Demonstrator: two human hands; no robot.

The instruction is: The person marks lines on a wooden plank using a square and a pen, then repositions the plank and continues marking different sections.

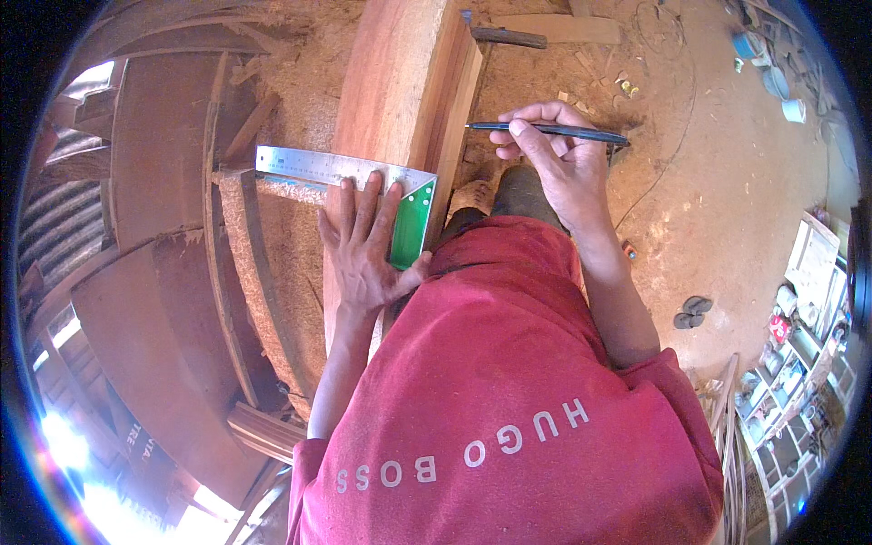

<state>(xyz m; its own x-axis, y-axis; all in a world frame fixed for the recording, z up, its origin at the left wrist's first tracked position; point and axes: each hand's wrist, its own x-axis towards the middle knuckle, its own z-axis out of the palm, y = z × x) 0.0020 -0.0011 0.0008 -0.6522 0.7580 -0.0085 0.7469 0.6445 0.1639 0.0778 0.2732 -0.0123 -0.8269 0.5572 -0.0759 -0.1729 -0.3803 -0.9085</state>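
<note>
A try square [345, 167] lies across a reddish wooden beam [386, 82], its steel blade reaching past the beam's left edge. Its green stock [411, 227] sits along the right edge. My left hand [363, 241] holds the square down, fingertips on the blade and thumb at the lower end of the stock. To the right of the beam, my right hand [568, 159] is raised and pinches a slim black pen [559, 133]. One end of the pen points left toward the beam's side, seemingly apart from it.
A rough timber piece [259, 282] and brown boards [150, 318] stand left of the beam. A dark wood offcut [509, 37] lies beyond it at right. Sandals [693, 312] rest on the dusty floor. Cluttered shelving [799, 400] lines the far right.
</note>
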